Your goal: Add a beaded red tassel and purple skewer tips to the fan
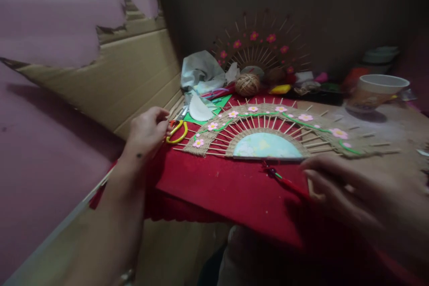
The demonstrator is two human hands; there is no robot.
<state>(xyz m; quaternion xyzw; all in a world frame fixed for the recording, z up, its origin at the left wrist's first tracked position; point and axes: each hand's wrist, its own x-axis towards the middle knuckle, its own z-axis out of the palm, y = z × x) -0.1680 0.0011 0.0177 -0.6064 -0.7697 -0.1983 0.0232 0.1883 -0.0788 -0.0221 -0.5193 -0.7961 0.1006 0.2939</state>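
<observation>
Over the red cloth, just below the flat edge of the fan: a red tassel with a dark bead and a green band, beaded end pointing toward the fan, other end in the right hand. Right fingers curled and closed around that end, somewhat blurred. Left hand at the yellow-handled scissors, fingers bent beside the handles; cannot tell whether gripping or only touching.

Best, probably, to pinch the tassel firmly without crushing the bead, and to carry it clear of the thin sticks to avoid snagging. With the scissors, hold by both loops, blades shut and away from the pink flowers. Watch also for the white half-round piece, close beside the blades.
</observation>
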